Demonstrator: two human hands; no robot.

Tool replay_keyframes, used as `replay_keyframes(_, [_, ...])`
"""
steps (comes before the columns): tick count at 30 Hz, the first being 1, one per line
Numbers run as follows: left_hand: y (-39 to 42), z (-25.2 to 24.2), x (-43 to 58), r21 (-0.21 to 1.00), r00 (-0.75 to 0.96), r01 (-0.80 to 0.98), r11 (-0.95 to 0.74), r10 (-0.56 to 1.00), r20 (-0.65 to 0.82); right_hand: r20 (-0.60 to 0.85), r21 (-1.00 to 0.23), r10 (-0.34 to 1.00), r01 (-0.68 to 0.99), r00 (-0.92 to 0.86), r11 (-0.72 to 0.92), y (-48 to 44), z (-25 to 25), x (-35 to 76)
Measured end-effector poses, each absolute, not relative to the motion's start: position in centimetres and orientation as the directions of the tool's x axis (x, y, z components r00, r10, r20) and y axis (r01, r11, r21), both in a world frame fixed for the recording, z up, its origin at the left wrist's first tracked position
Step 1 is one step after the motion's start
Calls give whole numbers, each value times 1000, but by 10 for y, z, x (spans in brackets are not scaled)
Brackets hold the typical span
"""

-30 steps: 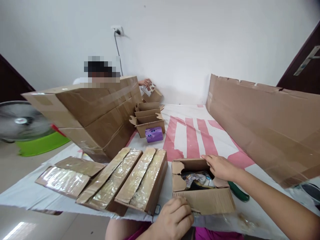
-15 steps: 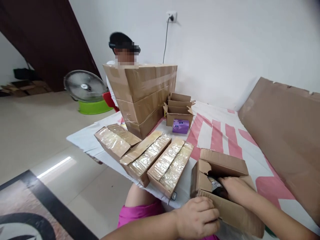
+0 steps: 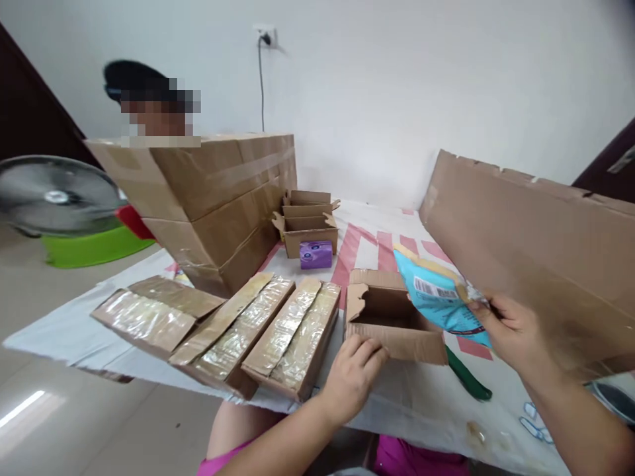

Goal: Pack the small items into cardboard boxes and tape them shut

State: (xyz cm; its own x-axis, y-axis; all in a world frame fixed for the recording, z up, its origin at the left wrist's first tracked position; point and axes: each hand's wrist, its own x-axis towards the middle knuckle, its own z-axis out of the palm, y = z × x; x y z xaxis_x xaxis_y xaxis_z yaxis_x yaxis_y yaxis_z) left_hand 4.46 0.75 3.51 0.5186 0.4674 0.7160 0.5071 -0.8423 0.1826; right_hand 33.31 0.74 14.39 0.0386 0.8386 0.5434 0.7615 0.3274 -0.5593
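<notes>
My right hand [image 3: 510, 324] pinches the edge of a blue plastic packet [image 3: 436, 297] with a yellow strip and a white barcode label, held up above the right end of an open cardboard box [image 3: 397, 344]. My left hand [image 3: 360, 363] has its fingers curled over the near left edge of that box, gripping its wall. The box's flaps stand up, and its inside is dark where it shows. A dark green curved object [image 3: 469, 375] lies on the table just right of the box.
Three taped cardboard boxes [image 3: 292, 337] lie left of the open one. Behind them stand a purple packet [image 3: 316, 255], small open boxes [image 3: 310, 228] and a tall taped carton stack [image 3: 223, 198]. A cardboard sheet [image 3: 520, 244] leans at right. A person sits behind the stack, near a fan [image 3: 54, 197].
My right hand has come out of the open box, lifting the blue packet up and to the right. The left hand stays on the box's edge. The view has turned right.
</notes>
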Motion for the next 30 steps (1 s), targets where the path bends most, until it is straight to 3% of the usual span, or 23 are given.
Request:
replay_keyframes(3, [20, 34, 54, 217, 455, 555, -803, 511, 729, 603, -489, 772, 672, -199, 555, -24, 141, 354])
replay_keyframes(5, [28, 34, 58, 229, 433, 575, -785, 530, 729, 554, -484, 738, 572, -386, 663, -43, 132, 357])
replay_keyframes(9, [39, 32, 65, 231, 368, 648, -726, 564, 739, 402, -478, 756, 586, -517, 655, -60, 88, 340])
replay_keyframes(12, [37, 27, 72, 213, 330, 704, -677, 578, 747, 441, -343, 766, 701, -468, 626, -57, 44, 321])
replay_keyframes(14, [29, 19, 76, 196, 302, 743, -641, 581, 756, 453, -320, 785, 745, -422, 585, -53, 19, 310])
replay_keyframes(22, [3, -32, 59, 309, 83, 811, -497, 620, 780, 283, -505, 944, 810, -171, 299, -56, -32, 313])
replay_keyframes(26, [4, -54, 54, 483, -46, 743, -464, 684, 728, 289, -532, 957, 831, -5, 165, -60, -67, 330])
replay_keyframes(28, [0, -62, 58, 610, 41, 634, -475, 808, 587, 314, -537, 946, 837, 77, 110, -63, -82, 333])
replay_keyframes(30, [-6, -64, 66, 690, 235, 524, -500, 863, 447, 345, -536, 930, 840, 123, 88, -66, -91, 332])
